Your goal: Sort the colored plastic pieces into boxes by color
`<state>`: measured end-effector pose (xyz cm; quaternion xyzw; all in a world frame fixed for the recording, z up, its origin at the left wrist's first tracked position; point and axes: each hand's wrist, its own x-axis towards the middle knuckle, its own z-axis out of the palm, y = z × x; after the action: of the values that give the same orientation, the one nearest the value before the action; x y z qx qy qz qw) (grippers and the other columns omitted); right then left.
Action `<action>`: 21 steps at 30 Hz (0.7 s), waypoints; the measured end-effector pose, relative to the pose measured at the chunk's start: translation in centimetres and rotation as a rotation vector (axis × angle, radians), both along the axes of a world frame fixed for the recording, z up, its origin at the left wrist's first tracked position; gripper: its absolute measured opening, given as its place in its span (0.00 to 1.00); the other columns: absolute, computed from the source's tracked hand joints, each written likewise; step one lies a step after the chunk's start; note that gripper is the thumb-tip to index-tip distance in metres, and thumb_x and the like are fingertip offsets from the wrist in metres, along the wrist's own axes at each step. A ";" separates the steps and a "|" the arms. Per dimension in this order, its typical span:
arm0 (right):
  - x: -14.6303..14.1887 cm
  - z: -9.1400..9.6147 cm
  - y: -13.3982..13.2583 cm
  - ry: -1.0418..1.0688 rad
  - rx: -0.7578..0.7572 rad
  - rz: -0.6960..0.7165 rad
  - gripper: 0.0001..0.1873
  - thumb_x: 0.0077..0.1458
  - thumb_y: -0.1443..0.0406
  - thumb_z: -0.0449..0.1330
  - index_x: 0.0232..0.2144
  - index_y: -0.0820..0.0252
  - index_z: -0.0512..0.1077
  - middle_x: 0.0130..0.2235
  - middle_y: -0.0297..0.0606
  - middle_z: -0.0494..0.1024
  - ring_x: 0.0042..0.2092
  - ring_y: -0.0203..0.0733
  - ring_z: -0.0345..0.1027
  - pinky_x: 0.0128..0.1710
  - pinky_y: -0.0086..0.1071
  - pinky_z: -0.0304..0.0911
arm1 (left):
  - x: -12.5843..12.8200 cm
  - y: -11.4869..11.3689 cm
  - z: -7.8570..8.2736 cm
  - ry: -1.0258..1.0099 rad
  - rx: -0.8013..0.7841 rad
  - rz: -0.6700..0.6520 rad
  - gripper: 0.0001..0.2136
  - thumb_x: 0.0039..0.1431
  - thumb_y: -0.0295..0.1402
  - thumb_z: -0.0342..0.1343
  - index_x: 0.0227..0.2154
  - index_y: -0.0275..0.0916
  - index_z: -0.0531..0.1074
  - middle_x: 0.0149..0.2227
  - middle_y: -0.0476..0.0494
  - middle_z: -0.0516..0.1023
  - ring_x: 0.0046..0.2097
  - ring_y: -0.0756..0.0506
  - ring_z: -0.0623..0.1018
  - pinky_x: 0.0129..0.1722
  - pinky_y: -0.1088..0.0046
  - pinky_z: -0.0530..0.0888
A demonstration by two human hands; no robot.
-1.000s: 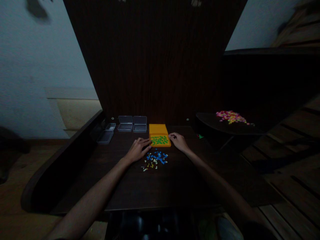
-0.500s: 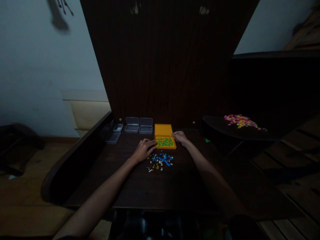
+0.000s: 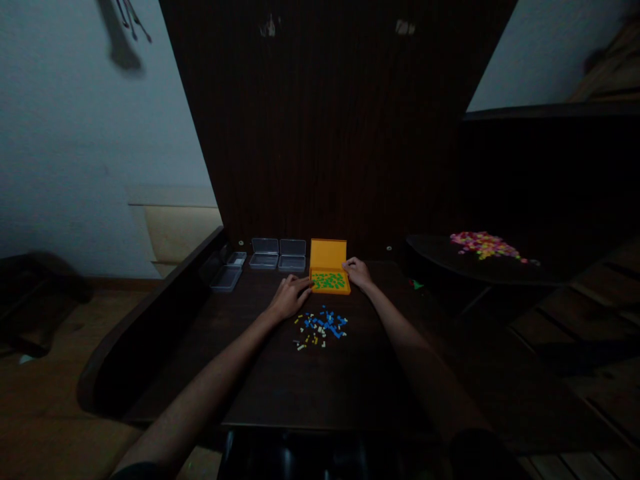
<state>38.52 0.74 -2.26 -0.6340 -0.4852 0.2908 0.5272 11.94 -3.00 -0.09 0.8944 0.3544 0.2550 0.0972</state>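
Note:
A yellow hinged box stands with its lid raised near the back of the dark table, many small green pieces spread over its base. My left hand grips the box's left side, thumb and fingertips at the edge. At the right rear corner, by the hinge, the closed fingers of my right hand hold the box. Their exact grip is too dark to make out. In front of the box lies a loose scatter of blue, cream and yellow pieces, which look like tiny building bricks.
Two clear plastic boxes with raised lids stand left of the yellow box. Another clear open box is by the raised left side panel. Pink and yellow bits are heaped on a side shelf at right.
The yellow box has shifted slightly away from the loose pieces and sits straighter, its lid now more upright. Both hands have stayed at its sides.

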 end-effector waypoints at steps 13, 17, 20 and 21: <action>0.6 -0.6 1.8 -0.082 0.073 -0.116 0.11 0.42 0.57 0.61 0.25 0.57 0.67 0.15 0.25 0.64 0.20 0.35 0.58 0.22 0.27 0.52 | 0.6 2.2 -0.1 -0.043 0.067 -0.039 0.16 0.64 0.37 0.47 0.50 0.41 0.71 0.51 0.43 0.76 0.51 0.43 0.71 0.55 0.60 0.66; 0.5 -0.3 0.7 -0.059 0.077 -0.136 0.15 0.44 0.53 0.59 0.27 0.57 0.67 0.16 0.25 0.65 0.20 0.35 0.60 0.21 0.26 0.53 | 0.4 3.1 0.3 -0.064 0.135 0.149 0.17 0.64 0.36 0.46 0.53 0.40 0.69 0.49 0.41 0.74 0.51 0.40 0.69 0.53 0.57 0.66; 0.3 0.0 -0.7 -0.035 0.092 -0.122 0.18 0.46 0.49 0.57 0.29 0.57 0.66 0.16 0.25 0.65 0.19 0.33 0.59 0.19 0.25 0.53 | 0.4 4.0 0.4 -0.032 0.167 0.325 0.19 0.59 0.30 0.48 0.53 0.38 0.68 0.54 0.36 0.71 0.54 0.35 0.66 0.53 0.53 0.65; 0.2 0.1 -1.3 -0.026 0.097 -0.111 0.19 0.47 0.48 0.56 0.29 0.57 0.66 0.16 0.25 0.65 0.18 0.33 0.58 0.18 0.25 0.52 | 0.4 4.2 0.4 -0.016 0.166 0.355 0.19 0.57 0.29 0.49 0.52 0.37 0.69 0.55 0.35 0.69 0.54 0.33 0.66 0.53 0.51 0.65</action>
<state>38.75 -0.58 -2.17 -0.6375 -0.4698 0.2291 0.5660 12.35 1.24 0.30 0.8208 0.4833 0.3038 -0.0204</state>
